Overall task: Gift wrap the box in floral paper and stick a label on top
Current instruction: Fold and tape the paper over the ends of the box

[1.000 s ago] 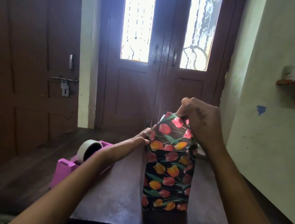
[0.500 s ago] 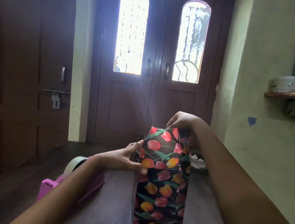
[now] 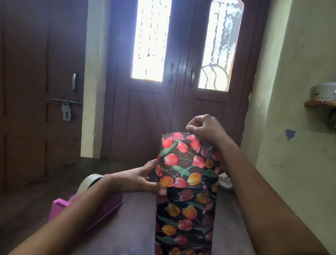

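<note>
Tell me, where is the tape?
In the head view, the tape sits low on the left in its pink dispenser, left of the wrapped box.

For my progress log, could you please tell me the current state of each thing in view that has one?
box: upright on the table, sides wrapped.
floral paper: top end open, not folded down.
left hand: grips the box's left side.
right hand: pinches the paper's top edge.
tape dispenser: roll loaded, in neither hand.
double door: shut.
</note>
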